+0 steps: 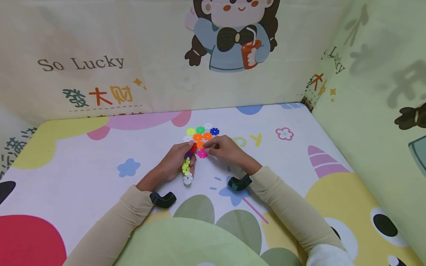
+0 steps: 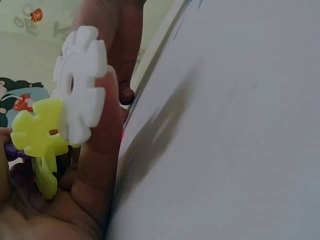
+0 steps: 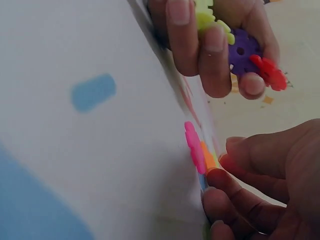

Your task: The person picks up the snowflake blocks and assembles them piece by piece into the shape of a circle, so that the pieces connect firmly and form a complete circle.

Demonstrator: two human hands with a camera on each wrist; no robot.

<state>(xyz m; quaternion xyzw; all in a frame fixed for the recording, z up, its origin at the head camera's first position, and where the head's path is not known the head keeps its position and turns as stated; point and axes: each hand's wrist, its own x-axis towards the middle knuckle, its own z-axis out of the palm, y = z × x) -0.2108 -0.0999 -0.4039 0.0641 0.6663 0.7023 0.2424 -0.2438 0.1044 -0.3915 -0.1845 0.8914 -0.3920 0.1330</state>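
While I follow from afar, the left hand curls around a short chain of plastic discs, thumb by its red disc, over a patterned table. The right hand reaches toward discs spread on the table, thumb and fingertips close together at an orange disc beside a pink disc; I cannot tell whether they pinch anything. Trouble, I judge, could come from too tight a squeeze, which might twist a slotted joint apart, or from a stray fingertip scattering neighbouring discs. In the head view, the chain's long axis runs from the red disc, pointing away from the person, back to a white disc aimed toward them, tilted slightly left.
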